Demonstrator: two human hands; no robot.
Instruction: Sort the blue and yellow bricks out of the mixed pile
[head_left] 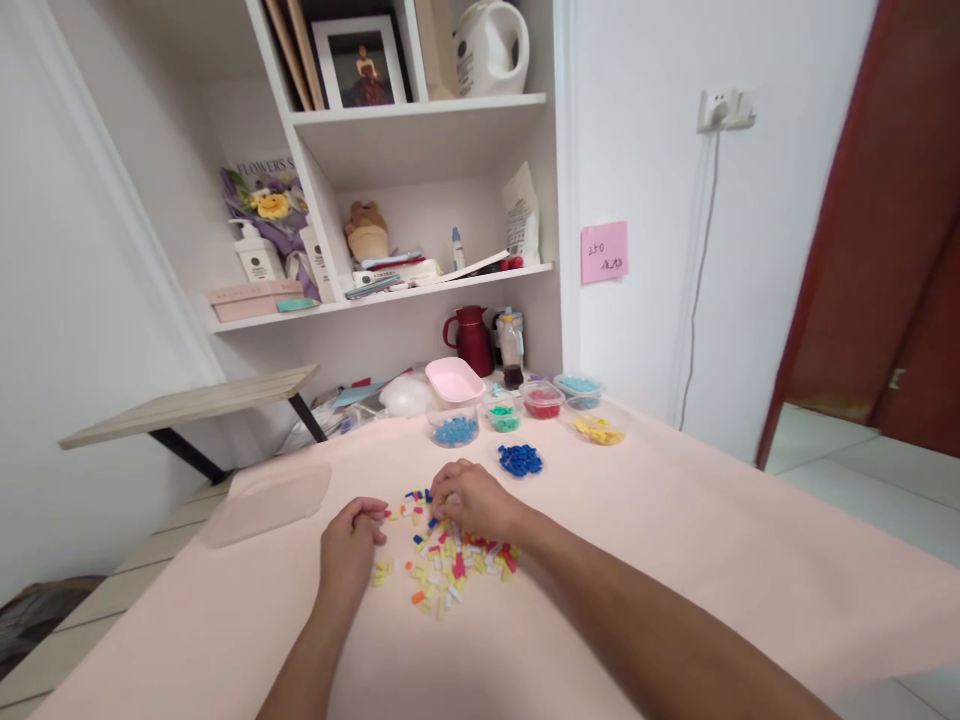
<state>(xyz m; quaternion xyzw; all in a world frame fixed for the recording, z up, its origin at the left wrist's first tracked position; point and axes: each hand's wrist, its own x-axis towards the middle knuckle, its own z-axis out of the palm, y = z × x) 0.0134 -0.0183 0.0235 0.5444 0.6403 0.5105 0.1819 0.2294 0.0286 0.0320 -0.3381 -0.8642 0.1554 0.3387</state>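
Note:
A loose pile of small plastic pieces [459, 566] in yellow, white, pink, orange and dark blue is spread over the pink tablecloth. At its left edge rests my left hand [352, 540], fingers loosely bent and thumb apart, with nothing visible in it. My right hand [474, 500] reaches over the far side of the pile, fingers drawn together and pointing down among the pieces; whatever they pinch is hidden. Several dark blue pieces lie close by its fingertips. Just beyond it stands a shallow clear dish of dark blue pieces [520, 460].
Farther back are clear tubs of lighter blue [455, 431], green [503, 418], red [543, 401], pale blue [578, 388] and yellow pieces [598, 431]. Behind them sit a pink basin [455, 380] and a red jug [472, 340]. A clear plastic lid [268, 503] lies at left.

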